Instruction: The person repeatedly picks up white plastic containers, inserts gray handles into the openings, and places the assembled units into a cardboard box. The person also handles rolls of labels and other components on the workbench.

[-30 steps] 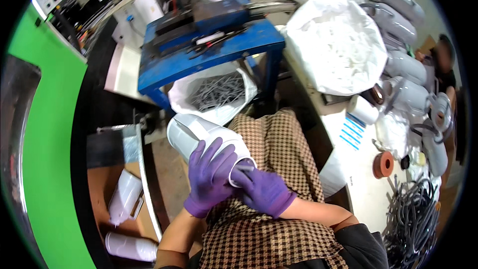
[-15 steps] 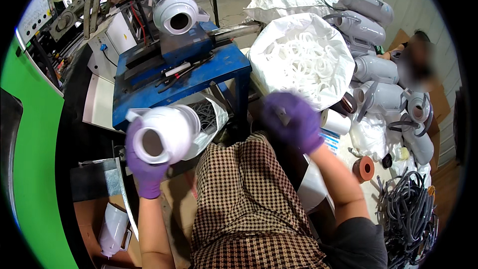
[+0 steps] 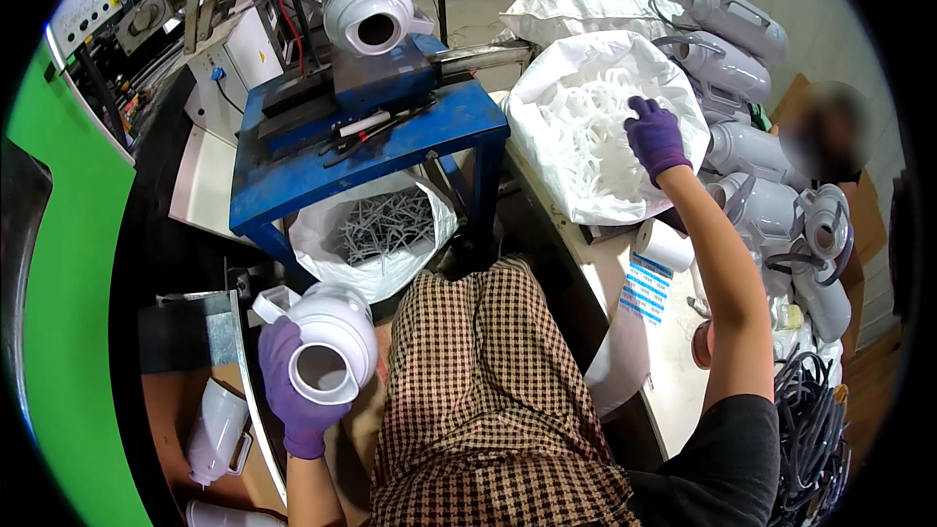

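Observation:
My left hand (image 3: 293,385), in a purple glove, is wrapped round a white plastic jug body (image 3: 353,332) with a handle. The jug's round mouth is tilted up and toward me, over the left side of my lap. My right hand (image 3: 656,137), gloved in purple too, reaches over a big white bag (image 3: 535,88) full of thin white plastic rings (image 3: 586,137). Its fingers are apart at the rings, and no ring shows in them.
A blue metal stand (image 3: 390,151) ahead bears a similar jug (image 3: 369,15) and pliers (image 3: 366,141). Beneath it is a bag of grey strips (image 3: 386,224). Jugs (image 3: 752,141) are piled at right beside another person (image 3: 830,137). A label sheet (image 3: 646,288) and white roll (image 3: 666,244) lie nearby.
My right hand has moved up and to the right, from beside the ring bag to over the rings. My left hand has lowered the jug body toward me.

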The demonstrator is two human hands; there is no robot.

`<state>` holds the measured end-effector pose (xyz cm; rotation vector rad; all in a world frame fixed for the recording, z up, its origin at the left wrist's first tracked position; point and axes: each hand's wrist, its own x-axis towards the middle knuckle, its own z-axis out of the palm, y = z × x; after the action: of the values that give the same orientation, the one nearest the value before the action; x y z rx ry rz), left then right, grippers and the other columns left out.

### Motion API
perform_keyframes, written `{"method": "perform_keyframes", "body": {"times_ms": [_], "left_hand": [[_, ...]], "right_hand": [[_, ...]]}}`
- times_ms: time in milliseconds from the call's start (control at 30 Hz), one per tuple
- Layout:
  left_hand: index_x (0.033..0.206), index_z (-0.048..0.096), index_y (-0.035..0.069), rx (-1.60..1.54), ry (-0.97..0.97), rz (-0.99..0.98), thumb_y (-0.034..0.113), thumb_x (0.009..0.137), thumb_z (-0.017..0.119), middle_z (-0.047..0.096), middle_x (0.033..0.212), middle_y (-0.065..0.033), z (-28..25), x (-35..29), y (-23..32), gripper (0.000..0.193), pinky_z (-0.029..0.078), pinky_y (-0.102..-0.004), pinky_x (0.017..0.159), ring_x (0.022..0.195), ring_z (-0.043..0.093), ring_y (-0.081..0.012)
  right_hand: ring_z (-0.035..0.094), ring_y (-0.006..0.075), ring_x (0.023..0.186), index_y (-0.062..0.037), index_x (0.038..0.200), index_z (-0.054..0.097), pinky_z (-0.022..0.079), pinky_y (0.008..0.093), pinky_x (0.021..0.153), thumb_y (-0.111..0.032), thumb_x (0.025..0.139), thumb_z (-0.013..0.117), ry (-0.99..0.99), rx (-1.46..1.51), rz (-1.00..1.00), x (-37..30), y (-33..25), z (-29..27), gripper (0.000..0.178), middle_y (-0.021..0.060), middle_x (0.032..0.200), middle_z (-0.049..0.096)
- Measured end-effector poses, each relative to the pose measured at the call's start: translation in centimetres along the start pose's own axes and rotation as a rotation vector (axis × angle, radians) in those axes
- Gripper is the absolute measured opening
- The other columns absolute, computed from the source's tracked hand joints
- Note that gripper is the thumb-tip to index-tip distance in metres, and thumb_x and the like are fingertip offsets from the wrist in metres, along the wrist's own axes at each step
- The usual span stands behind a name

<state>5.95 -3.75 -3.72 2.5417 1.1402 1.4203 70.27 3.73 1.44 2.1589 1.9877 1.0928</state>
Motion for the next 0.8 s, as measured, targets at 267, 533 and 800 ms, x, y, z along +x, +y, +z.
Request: {"method": "perform_keyframes", "body": {"times_ms": [267, 533, 800], "left_hand": [[0.125, 0.063, -0.001, -0.077, -0.045, -0.165, 0.029, 0.061, 0.093, 0.064, 0.130, -0.0197, -0.4, -2.8, 2.0, 0.077, 0.042, -0.0535, 0.112, 0.124, 0.060, -0.0410], [0.128, 0.062, -0.001, 0.013, -0.123, -0.043, 0.028, 0.059, 0.095, 0.064, 0.128, -0.0215, -0.4, -1.5, 2.1, 0.081, 0.045, -0.0512, 0.110, 0.122, 0.061, -0.0416], [0.118, 0.066, 0.001, -0.158, -0.066, -0.022, 0.026, 0.063, 0.095, 0.068, 0.120, -0.0178, 0.6, 1.9, 3.1, 0.067, 0.047, -0.0505, 0.103, 0.114, 0.064, -0.0394]], "right_hand": [[0.065, 0.0347, 0.103, -0.0114, 0.103, 0.064, 0.053, 0.0471, 0.088, -0.017, 0.084, 0.072, -0.337, 0.334, 0.204, -5.3, -0.3, -3.4, 0.021, 0.0138, 0.104, 0.067], [0.062, 0.0337, 0.108, -0.0049, 0.090, 0.069, 0.050, 0.0424, 0.091, -0.010, 0.085, 0.073, 0.063, 0.514, 0.091, -6.3, 1.8, -3.8, 0.008, 0.0154, 0.117, 0.062], [0.071, 0.0206, 0.079, -0.0013, 0.101, 0.075, 0.054, 0.0274, 0.068, -0.005, 0.082, 0.079, 0.210, 1.540, -0.394, -9.4, -22.4, -19.4, 0.019, 0.0078, 0.095, 0.076]]}}
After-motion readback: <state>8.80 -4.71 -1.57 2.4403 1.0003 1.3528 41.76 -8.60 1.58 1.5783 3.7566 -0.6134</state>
